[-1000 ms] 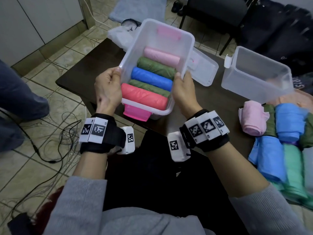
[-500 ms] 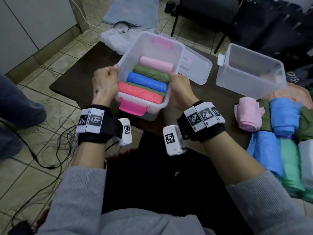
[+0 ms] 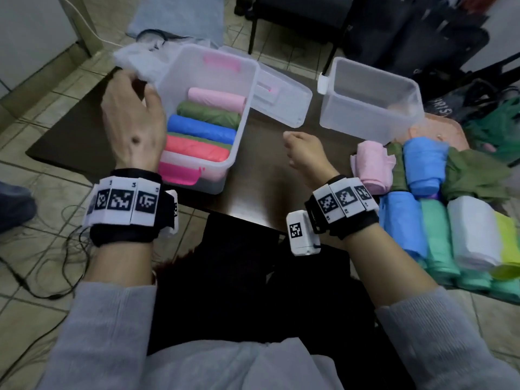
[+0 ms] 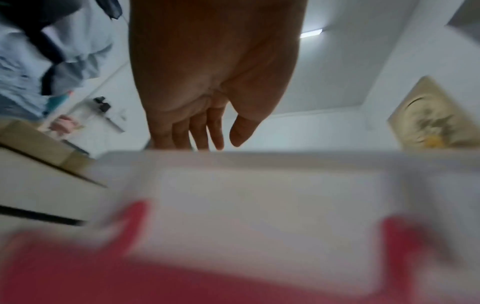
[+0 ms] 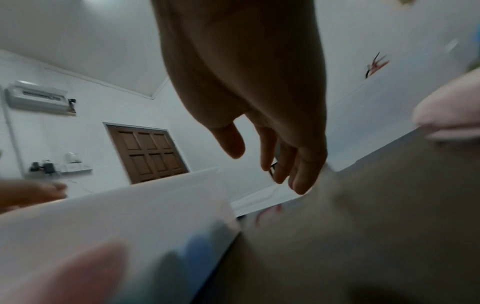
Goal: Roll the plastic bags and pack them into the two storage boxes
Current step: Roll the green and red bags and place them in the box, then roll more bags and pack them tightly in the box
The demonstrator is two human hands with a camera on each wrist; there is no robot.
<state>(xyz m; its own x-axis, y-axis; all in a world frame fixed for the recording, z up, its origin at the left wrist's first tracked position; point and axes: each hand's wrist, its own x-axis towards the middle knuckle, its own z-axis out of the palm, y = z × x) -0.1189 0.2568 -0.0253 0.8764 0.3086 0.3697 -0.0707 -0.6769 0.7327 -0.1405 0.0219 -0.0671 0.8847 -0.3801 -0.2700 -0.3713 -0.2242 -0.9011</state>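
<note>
The filled storage box [image 3: 208, 119] sits on the table [image 3: 261, 175] between the two hands, just beside the left one. Its five rolled bags [image 3: 201, 128] lie side by side, long axes running across the box from one hand's side toward the other's. The left hand [image 3: 133, 119] hovers by the box's near left corner, fingers loosely spread and holding nothing. The right hand [image 3: 305, 152] hangs relaxed and empty over bare table. This box looks packed. The likely next move is a reach to the loose rolls [image 3: 427, 198] just right of the right hand, for the empty box [image 3: 368, 99] beyond it.
</note>
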